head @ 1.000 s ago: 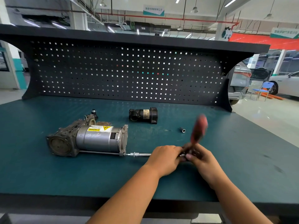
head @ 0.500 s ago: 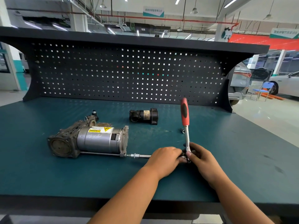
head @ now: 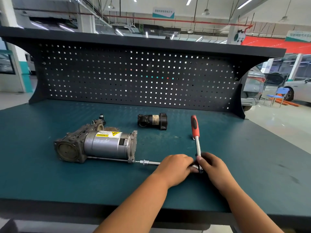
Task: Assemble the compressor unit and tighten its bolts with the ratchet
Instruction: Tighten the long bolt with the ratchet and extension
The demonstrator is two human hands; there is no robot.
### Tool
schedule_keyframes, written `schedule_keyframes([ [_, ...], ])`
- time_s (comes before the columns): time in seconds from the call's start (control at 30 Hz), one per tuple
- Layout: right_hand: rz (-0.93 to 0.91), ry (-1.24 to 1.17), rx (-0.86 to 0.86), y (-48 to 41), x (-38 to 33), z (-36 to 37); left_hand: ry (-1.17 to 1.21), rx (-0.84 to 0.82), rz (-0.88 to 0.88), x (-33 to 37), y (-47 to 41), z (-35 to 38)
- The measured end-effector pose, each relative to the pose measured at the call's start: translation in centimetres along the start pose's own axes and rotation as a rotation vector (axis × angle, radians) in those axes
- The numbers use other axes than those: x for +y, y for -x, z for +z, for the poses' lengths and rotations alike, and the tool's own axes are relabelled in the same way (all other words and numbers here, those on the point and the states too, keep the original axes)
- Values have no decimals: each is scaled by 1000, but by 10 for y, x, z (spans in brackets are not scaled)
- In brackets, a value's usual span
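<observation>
A dark teal table (head: 50, 174) with a black pegboard back (head: 134, 78). Left of the middle, nearer the front edge than the back, lies the grey metal compressor unit (head: 104, 145), a smooth cylinder joined to a rough cast housing. Its yellow and white label (head: 108, 134) reads "WARNING" beside a hazard triangle; the smaller print is too fine to read. Just behind it stands a small black fitting (head: 101, 117).

A silver extension bar (head: 149, 163) runs from the unit's right flange, along the front, to the hands. Toward the back edge at the middle lies a black cylindrical part (head: 152, 121), its label unreadable.

The left grip (head: 175, 167), a bare hand, is curled over the bar's right end. The red-handled silver ratchet (head: 196, 143) rises from there, handle pointing toward the back edge. The right grip (head: 212, 167), also bare, pinches the ratchet's shaft just above its head.

A second ago the handle leaned right, blurred mid-swing; it now stands nearly upright. The compressor unit has not shifted. This suggests that tightening strokes on the front bolt are under way.

A ceiling sign (head: 163, 12) carries writing too small to read.
</observation>
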State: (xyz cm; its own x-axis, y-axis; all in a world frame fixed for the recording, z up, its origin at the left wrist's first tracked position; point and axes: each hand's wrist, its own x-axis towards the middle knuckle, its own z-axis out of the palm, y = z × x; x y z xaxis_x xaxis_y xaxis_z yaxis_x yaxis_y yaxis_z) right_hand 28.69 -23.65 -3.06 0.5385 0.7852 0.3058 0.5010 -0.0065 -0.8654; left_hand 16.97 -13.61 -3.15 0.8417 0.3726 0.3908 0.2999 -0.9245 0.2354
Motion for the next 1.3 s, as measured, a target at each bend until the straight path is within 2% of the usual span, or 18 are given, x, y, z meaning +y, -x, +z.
schedule_keyframes([
  [0.13,-118,-128,-21,9,-1,0,-17,20,-36,-3,-5,2],
  [0.4,-14,-9,23,1,0,2,7,-5,-21,-1,-1,-1],
  [0.5,20,-102,-10,0,1,0,-18,1,-10,2,0,-3],
  [0.63,-85,-222,-43,7,-2,-2,-41,-5,-17,2,-3,-1],
  [0.97,-26,40,11,1,-1,2,12,-9,-29,2,-1,0],
  [1.2,-72,-222,-36,7,-2,-3,-44,10,-50,2,-4,2],
  [1.3,-80,-86,3,6,1,-2,-36,-3,-59,0,-5,2],
])
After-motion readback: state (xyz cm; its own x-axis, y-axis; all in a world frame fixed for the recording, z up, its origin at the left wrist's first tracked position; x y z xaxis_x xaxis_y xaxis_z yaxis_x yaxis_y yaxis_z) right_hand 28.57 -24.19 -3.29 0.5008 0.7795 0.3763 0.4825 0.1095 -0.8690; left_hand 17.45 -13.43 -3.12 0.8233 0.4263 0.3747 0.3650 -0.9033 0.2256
